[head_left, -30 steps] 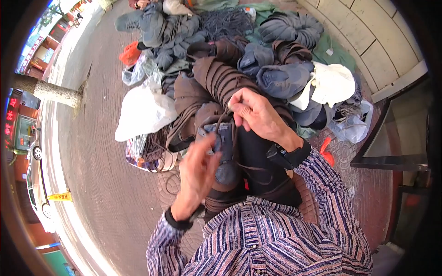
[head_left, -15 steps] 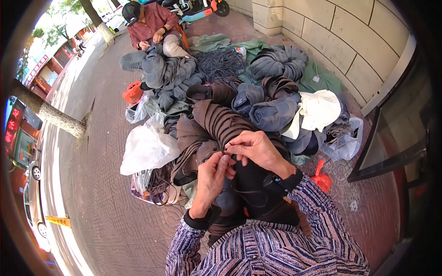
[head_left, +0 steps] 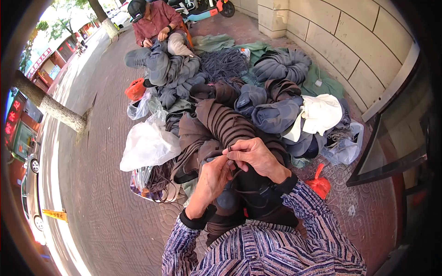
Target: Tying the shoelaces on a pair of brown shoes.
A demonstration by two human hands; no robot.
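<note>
My left hand and my right hand meet above my lap, thumbs and fingertips pinched together. Between them is a thin dark cord, mostly covered by the fingers. Just beyond lies a long curved stack of brown pieces, apparently nested shoe uppers. More brown pieces slump against it on the left. Dark fabric covers my lap below the hands; its shape is partly hidden by my right wrist.
Across the heap a person works on grey pieces. Around it lie loose grey cords, a white cloth piece, a white plastic bag and a red bag. A dark-framed panel stands at right, near the wall.
The view has shifted slightly. My right hand has turned a little and come closer to my left, and both fingertips remain pinched at the cord.
</note>
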